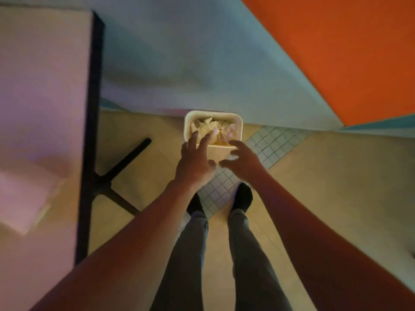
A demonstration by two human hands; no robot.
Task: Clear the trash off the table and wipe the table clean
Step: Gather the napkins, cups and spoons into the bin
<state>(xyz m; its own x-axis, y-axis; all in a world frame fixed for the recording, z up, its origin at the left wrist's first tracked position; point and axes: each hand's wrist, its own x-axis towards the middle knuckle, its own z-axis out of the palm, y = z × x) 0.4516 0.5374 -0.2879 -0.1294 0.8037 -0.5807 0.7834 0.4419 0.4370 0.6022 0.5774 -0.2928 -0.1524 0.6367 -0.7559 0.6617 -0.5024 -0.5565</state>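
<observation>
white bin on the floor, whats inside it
The white rectangular bin holds crumpled pale paper scraps, heaped near its rim. The left hand and right hand, both spread open, cover its near edge; anything beneath the heap is hidden.

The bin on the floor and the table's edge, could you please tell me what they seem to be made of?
The bin looks like smooth cream plastic, judging by its rounded moulded rim, though blur leaves this open. The table's edge looks dark and matt, perhaps painted metal or laminate.
</observation>
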